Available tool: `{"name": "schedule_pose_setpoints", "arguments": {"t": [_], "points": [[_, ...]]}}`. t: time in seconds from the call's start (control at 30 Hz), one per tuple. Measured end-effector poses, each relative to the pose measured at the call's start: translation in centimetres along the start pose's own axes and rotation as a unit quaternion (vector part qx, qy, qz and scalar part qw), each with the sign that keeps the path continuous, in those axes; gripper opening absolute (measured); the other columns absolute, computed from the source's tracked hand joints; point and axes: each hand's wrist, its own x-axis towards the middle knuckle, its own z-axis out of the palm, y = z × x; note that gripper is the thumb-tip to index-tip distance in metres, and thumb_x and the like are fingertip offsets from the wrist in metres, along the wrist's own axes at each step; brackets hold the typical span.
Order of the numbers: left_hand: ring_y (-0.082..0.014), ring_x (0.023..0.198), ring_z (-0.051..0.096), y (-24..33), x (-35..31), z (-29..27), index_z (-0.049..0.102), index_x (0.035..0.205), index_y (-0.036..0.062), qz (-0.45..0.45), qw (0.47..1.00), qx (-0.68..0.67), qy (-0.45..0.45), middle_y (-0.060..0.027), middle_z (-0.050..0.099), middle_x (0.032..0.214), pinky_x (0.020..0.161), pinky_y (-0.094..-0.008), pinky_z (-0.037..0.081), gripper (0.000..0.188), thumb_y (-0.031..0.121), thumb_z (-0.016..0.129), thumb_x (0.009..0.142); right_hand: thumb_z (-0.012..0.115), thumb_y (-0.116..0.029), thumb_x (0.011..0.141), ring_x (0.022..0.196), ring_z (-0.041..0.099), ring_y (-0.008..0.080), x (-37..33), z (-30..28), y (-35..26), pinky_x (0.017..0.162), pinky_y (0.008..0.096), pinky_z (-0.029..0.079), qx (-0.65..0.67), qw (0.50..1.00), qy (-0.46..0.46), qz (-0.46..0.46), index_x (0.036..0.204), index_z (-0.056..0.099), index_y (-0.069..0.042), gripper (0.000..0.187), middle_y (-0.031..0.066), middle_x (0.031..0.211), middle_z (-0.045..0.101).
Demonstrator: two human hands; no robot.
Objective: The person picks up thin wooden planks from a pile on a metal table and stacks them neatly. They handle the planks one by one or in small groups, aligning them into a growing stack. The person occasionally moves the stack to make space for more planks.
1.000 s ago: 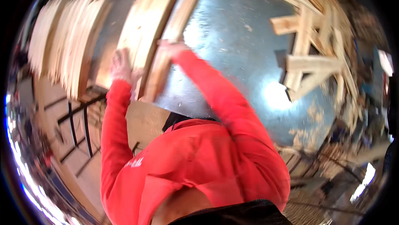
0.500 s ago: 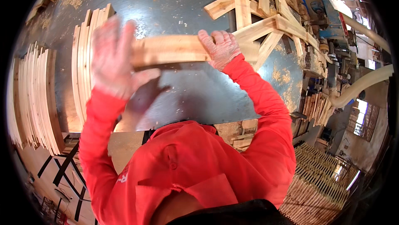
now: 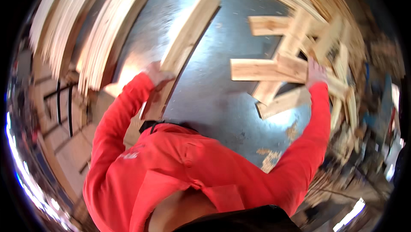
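My left hand (image 3: 159,74) grips a long pale wooden board (image 3: 188,37) near its lower end. The thumb lies across the board's face. This board slants up and away over the metal tabletop (image 3: 214,99). Far to the right, my right hand (image 3: 317,72) is closed at the end of a short wooden board (image 3: 292,65) in a loose pile. Its fingers are slightly blurred and partly hidden. Beneath that piece lies another board (image 3: 252,70) pointing left. Other boards cross under and around it at several angles.
Left of my left hand stands a row of boards on edge (image 3: 113,30), with another row (image 3: 64,30) beyond it. A board (image 3: 282,102) lies at the pile's near side. Wood shavings (image 3: 270,160) are scattered near the table's front right. A dark metal frame (image 3: 64,107) stands at lower left.
My view has turned toward the pile. The board that lay crosswise before me now slants away in my left hand. My right hand has left it and reached right, onto the pile.
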Motion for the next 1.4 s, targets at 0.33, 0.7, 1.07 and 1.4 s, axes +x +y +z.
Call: {"name": "schedule_pose_setpoints", "arguments": {"t": [0.33,0.7,1.07,1.4], "points": [[-0.0191,0.082,0.063,-7.6,4.3,-0.6,0.068,0.116,0.0097,0.035,0.996,-0.059,0.048,-0.0085,0.069,0.092,0.074,-0.0375,0.053,0.057,0.051,0.075,0.077,0.086,-0.031,0.06,0.131,0.041,0.0367,2.6,-9.0,-10.2,0.112,0.0446,0.031,0.055,0.979,-0.154,-0.124,0.154,0.012,-0.014,0.121,0.0173,0.141,0.043],[-0.0187,0.091,0.065,-4.5,3.9,-1.8,0.067,0.115,0.0062,-0.01,0.986,-0.057,0.154,-0.0118,0.07,0.097,0.082,-0.0339,0.05,0.06,0.054,0.069,0.08,0.066,-0.04,0.087,0.107,0.061,0.0353,8.2,-7.8,-22.2,0.099,0.0422,0.047,0.875,0.381,-0.298,-0.02,0.136,0.048,0.002,0.066,0.0235,0.117,0.063],[-0.038,0.096,0.064,-5.7,-1.0,-9.9,0.062,0.107,0.0066,0.025,0.958,0.218,0.186,-0.0205,0.068,0.102,0.083,-0.0457,0.051,0.045,0.047,0.055,0.088,0.066,-0.055,0.081,0.098,0.063,0.0312,16.4,-16.1,-52.3,0.089,0.0437,0.05,0.773,0.594,-0.199,0.101,0.109,0.064,0.001,0.062,0.0195,0.106,0.064],[-0.0132,0.081,0.062,-13.8,-16.7,-27.9,0.061,0.118,-0.0026,0.129,0.936,-0.212,0.251,-0.0044,0.066,0.094,0.075,-0.0268,0.05,0.038,0.023,0.062,0.089,0.034,-0.062,0.094,0.107,0.06,0.0438,14.6,-31.2,-60.2,0.093,0.0483,0.047,0.551,0.817,-0.156,0.073,0.102,0.067,0.002,0.073,0.0281,0.107,0.065]]}}
